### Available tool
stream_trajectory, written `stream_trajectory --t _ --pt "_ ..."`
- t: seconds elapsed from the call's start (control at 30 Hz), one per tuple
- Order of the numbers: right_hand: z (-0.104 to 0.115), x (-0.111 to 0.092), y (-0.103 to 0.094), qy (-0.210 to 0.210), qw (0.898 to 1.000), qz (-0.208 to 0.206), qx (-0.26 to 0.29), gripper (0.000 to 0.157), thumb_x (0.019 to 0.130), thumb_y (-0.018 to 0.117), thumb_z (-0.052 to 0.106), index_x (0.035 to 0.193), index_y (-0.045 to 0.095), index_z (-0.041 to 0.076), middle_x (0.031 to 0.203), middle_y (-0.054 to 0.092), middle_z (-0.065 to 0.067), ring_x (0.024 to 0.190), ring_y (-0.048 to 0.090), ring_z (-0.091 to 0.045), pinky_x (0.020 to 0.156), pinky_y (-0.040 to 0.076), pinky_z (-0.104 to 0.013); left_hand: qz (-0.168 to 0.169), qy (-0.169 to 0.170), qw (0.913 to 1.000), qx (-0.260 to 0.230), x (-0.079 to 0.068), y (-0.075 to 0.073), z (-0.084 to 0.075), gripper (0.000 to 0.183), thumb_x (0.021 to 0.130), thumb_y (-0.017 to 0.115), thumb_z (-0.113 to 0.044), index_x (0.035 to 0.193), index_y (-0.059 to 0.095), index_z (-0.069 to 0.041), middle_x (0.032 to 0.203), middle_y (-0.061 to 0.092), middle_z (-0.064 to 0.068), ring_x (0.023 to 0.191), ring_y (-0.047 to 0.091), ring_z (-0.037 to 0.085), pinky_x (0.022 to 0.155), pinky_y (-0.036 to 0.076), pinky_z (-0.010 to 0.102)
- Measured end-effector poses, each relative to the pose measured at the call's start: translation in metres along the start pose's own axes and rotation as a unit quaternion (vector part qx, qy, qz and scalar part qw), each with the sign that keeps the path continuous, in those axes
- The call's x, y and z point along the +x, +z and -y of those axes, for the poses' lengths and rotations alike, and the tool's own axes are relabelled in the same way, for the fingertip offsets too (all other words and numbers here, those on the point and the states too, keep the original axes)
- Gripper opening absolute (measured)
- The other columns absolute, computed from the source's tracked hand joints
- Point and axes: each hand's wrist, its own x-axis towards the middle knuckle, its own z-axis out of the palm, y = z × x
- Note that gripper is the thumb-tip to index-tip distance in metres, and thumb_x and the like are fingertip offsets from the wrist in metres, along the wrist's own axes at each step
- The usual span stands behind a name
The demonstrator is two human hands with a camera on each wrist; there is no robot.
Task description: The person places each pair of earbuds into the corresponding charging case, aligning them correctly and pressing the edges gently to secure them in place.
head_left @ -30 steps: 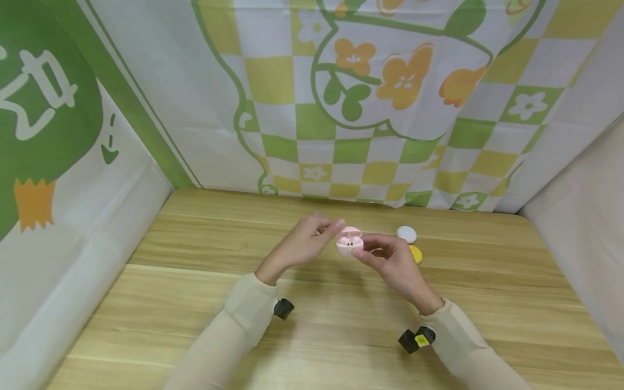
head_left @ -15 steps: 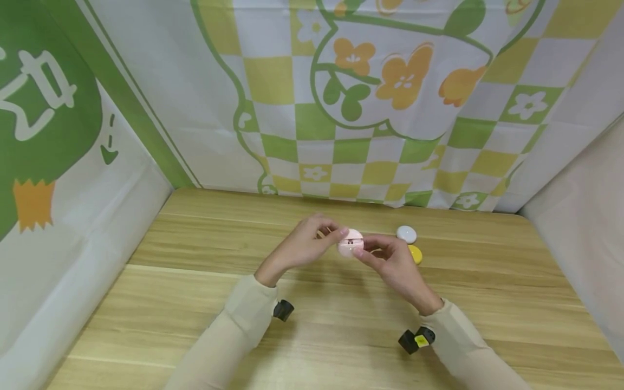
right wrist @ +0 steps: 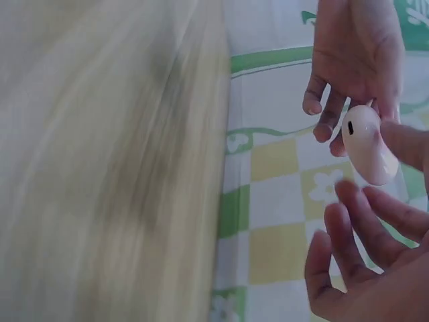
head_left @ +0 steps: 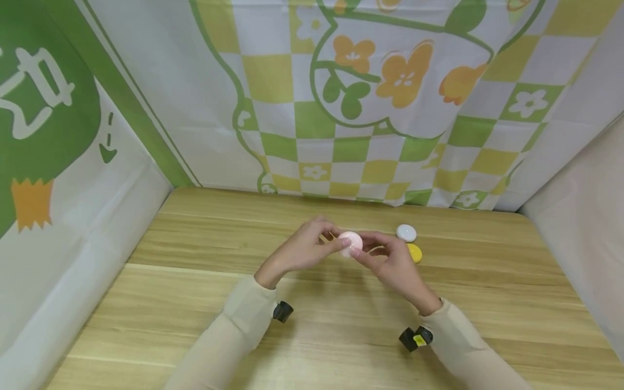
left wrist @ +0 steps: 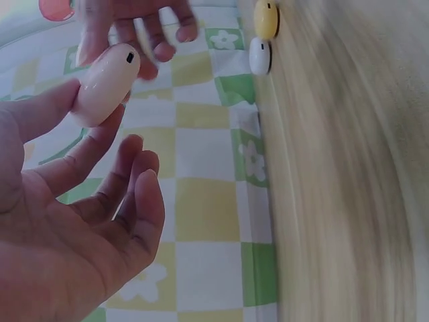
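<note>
A round, glossy pink earbud case (head_left: 355, 239) is held above the table between both hands, its lid closed. My left hand (head_left: 306, 245) pinches its left side, thumb on the front and fingers behind. From the right, my right hand (head_left: 394, 262) pinches it with the thumb low on its front. A small dark charging port shows on the case (left wrist: 106, 87) in the left wrist view, and the other fingers of the left hand curve loosely below. In the right wrist view the same port is visible on the case (right wrist: 365, 144).
A white round case (head_left: 406, 233) and a yellow round case (head_left: 415, 253) lie on the wooden table (head_left: 205, 303), just beyond the right hand. A patterned green and yellow curtain (head_left: 365, 146) hangs along the back edge.
The earbud case stood with its lid up a second ago; the left thumb has pushed the lid down over it. The right hand has kept its hold.
</note>
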Motion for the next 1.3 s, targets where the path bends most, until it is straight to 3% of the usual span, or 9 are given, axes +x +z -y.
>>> stream_trajectory --t 0.17,0.3,0.43,0.7,0.9,1.1,1.3 --pt "0.002 -0.001 0.002 -0.091 0.991 -0.008 -0.101 0.063 0.076 0.092 0.019 0.132 0.063 0.006 0.114 0.066 -0.003 0.104 0.062 -0.022 0.085 0.053 -0.046 0.019 -0.004 0.9998 0.011 0.000 0.004 0.001 0.028 0.103 0.063 -0.029 0.108 0.072 -0.004 0.110 0.063 0.007 0.100 0.061 0.022 0.081 0.053 0.035" --pt "0.004 -0.002 0.005 -0.146 0.978 -0.013 -0.148 0.061 0.071 0.095 0.018 0.124 0.066 0.006 0.111 0.062 -0.003 0.103 0.060 -0.019 0.085 0.053 -0.041 0.039 0.004 0.9992 0.010 0.000 0.006 0.001 0.028 0.104 0.060 -0.028 0.108 0.073 -0.003 0.110 0.063 0.009 0.100 0.061 0.023 0.080 0.053 0.035" --pt "0.004 -0.004 0.005 -0.163 0.969 -0.018 -0.186 0.053 0.072 0.095 0.017 0.117 0.070 0.004 0.106 0.063 -0.003 0.099 0.060 -0.022 0.082 0.053 -0.040 0.046 -0.001 0.9989 0.010 0.001 0.008 0.000 0.029 0.105 0.060 -0.029 0.109 0.073 -0.003 0.108 0.066 0.007 0.099 0.061 0.023 0.079 0.053 0.034" --pt "-0.011 -0.016 -0.007 -0.104 0.970 -0.031 -0.218 0.050 0.068 0.096 0.015 0.111 0.073 0.002 0.103 0.069 -0.007 0.099 0.062 -0.026 0.083 0.051 -0.045 0.028 -0.032 0.9983 0.041 -0.008 0.003 0.014 0.041 0.104 0.059 -0.036 0.125 0.067 -0.002 0.124 0.064 0.012 0.110 0.060 0.028 0.093 0.052 0.042" --pt "-0.034 -0.036 -0.028 -0.013 0.972 -0.017 -0.236 0.046 0.071 0.094 0.016 0.110 0.073 0.001 0.100 0.070 -0.008 0.093 0.062 -0.028 0.081 0.050 -0.045 -0.006 -0.069 0.9936 0.089 -0.024 -0.014 0.029 0.049 0.104 0.059 -0.039 0.136 0.060 -0.002 0.134 0.057 0.016 0.118 0.056 0.033 0.098 0.048 0.047" --pt "-0.050 -0.052 -0.053 0.096 0.956 0.010 -0.277 0.047 0.076 0.091 0.025 0.111 0.073 -0.001 0.100 0.070 -0.012 0.093 0.064 -0.029 0.079 0.051 -0.047 -0.032 -0.084 0.9912 0.098 -0.036 -0.031 0.039 0.050 0.103 0.060 -0.038 0.136 0.059 0.000 0.132 0.056 0.021 0.117 0.055 0.036 0.097 0.048 0.049" --pt "-0.061 -0.059 -0.060 0.145 0.943 0.017 -0.298 0.043 0.079 0.088 0.030 0.111 0.075 0.004 0.098 0.070 -0.009 0.092 0.063 -0.028 0.077 0.048 -0.045 -0.039 -0.083 0.9910 0.097 -0.043 -0.039 0.042 0.050 0.104 0.060 -0.036 0.136 0.058 0.002 0.129 0.056 0.023 0.116 0.055 0.037 0.096 0.049 0.051"
